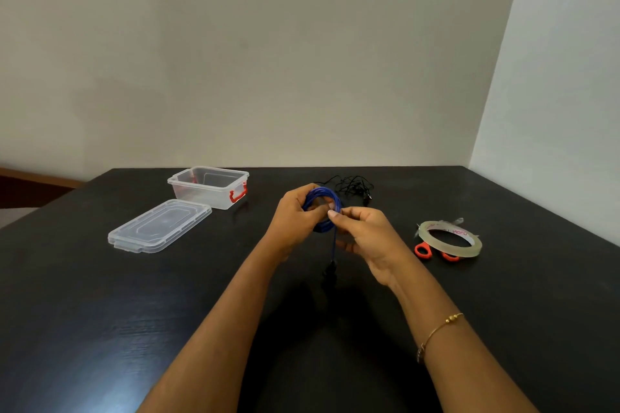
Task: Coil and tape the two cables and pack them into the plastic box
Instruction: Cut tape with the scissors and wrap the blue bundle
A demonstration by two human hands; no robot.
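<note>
Above the middle of the black table, my left hand (295,218) grips a blue cable (323,195) wound into a small coil. My right hand (365,231) pinches the same coil at its near right side. A short free end of the blue cable hangs straight down to a dark plug (332,266) near the table. A thin black cable (352,185) lies loose in a tangle behind the hands. The clear plastic box (209,186) with red latches stands open at the back left. Its inside looks bare.
The box's clear lid (159,226) lies flat in front of the box. A roll of clear tape (449,238) lies at the right, resting on orange-handled scissors (424,251). White walls close in behind and to the right of the table (100,312).
</note>
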